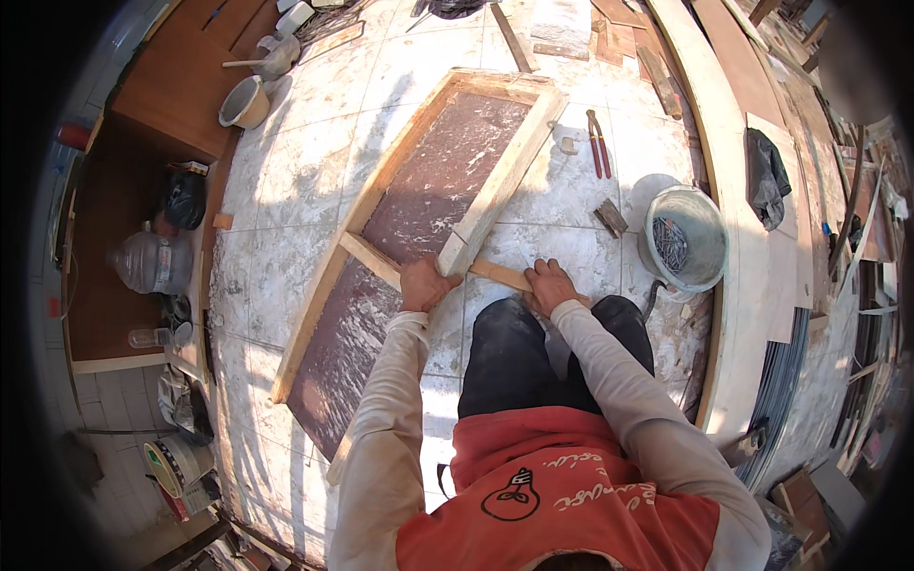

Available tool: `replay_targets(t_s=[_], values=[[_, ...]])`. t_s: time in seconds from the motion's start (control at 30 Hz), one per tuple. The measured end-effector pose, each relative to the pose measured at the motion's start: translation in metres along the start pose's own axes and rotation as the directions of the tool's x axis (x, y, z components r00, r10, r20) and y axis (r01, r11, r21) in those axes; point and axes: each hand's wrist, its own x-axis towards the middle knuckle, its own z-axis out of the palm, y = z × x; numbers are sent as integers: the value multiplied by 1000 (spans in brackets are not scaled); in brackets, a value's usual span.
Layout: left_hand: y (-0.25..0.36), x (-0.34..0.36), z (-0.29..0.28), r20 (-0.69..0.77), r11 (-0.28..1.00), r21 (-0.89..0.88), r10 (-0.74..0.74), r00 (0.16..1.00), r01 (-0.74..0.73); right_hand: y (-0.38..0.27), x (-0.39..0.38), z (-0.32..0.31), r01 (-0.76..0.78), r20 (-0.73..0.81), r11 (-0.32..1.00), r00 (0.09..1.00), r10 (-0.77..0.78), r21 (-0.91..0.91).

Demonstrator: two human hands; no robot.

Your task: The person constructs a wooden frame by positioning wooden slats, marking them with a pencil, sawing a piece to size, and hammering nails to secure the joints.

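Sunlit tile floor (395, 90); wood-framed panel (433, 171) lies left of centre, crossbar (369, 259) and right rail (506, 181) on, near end looking unrailed; left hand (426, 285) curled there by the rail, grip unclear, right hand (549, 285) gripping a slat (500, 276).

clear jug (160, 264) in a brown cabinet (109, 328), pale bucket (245, 103) beside the cabinet, black bag (764, 179) (crumpled) on boards (781, 271)
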Motion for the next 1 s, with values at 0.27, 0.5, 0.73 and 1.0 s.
replay_targets(t_s=[0.27,0.5,0.73,1.0], values=[[29,51,53,-87,998,52,28,996,-24,40,-9,30,-114,-109,877,977,185,466],[58,96,102,-184,982,187,35,982,0,173,-63,-56,-153,-274,746,867,416,648],[103,107,111,-225,975,221,76,971,-25,374,-78,-104,-472,-363,672,589,722,571],[124,118,96,-160,996,85,2,987,12,519,-27,-72,-664,-37,740,741,670,105]])
